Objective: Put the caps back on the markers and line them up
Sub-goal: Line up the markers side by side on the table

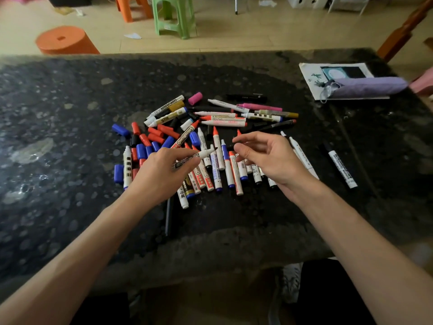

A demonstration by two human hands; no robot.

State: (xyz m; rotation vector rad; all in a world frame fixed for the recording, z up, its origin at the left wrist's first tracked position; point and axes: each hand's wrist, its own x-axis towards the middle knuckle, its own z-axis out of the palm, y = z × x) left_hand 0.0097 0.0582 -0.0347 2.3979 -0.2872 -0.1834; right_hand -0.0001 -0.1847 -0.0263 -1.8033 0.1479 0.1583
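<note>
My left hand (164, 172) grips a white marker (199, 157) with a bare black tip that points right. My right hand (264, 156) hovers just right of that tip, fingers curved, with thumb and forefinger a little apart. Something dark sits between them, but against the black table I cannot tell whether it is a cap. Below both hands lies a heap of uncapped markers (218, 170) with red, blue and black tips. Loose red caps (161, 133) and blue caps (141, 151) lie at the left, and a pink cap (195, 98) at the back.
The dark speckled table (70, 113) also bears a white marker (342, 168) lying alone at the right. A purple folded umbrella (367, 86) rests on a sheet of paper (309, 73) at the far right. Orange stools (65, 41) and a green stool (174, 17) stand on the floor behind.
</note>
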